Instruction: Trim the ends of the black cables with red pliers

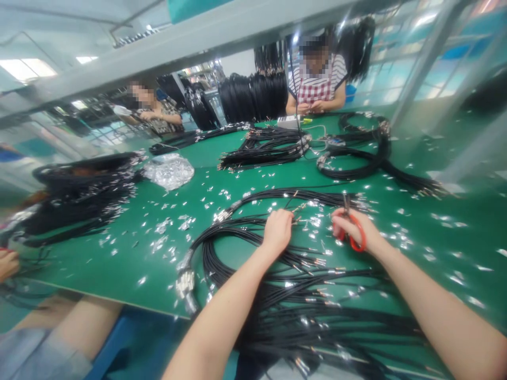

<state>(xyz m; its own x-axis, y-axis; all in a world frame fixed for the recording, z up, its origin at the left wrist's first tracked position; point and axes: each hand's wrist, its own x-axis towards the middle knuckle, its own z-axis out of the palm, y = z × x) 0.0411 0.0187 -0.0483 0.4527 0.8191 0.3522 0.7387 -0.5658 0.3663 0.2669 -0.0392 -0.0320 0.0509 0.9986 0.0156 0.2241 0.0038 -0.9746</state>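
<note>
My left hand (278, 230) is closed round the end of a black cable, whose thin copper-coloured tips (300, 209) stick out past the fingers to the right. In my right hand (357, 230) is a pair of red-handled scissors (359, 238), the fingers through the loops and the blades pointing up and away. A gap of bare green tabletop separates the two hands. Beneath and around my left arm lie bundles of black cables (222, 256) with silvery ends, curved in loops. Another cable bundle (273, 194) runs just beyond both hands.
Small silvery scraps litter the green table (154, 264). A clear plastic bag (169, 171) lies at the left, near a large cable pile (87, 195). More cable bundles (269, 145) are farther back. Two people sit across; a co-worker's hand (8, 264) shows at the left edge.
</note>
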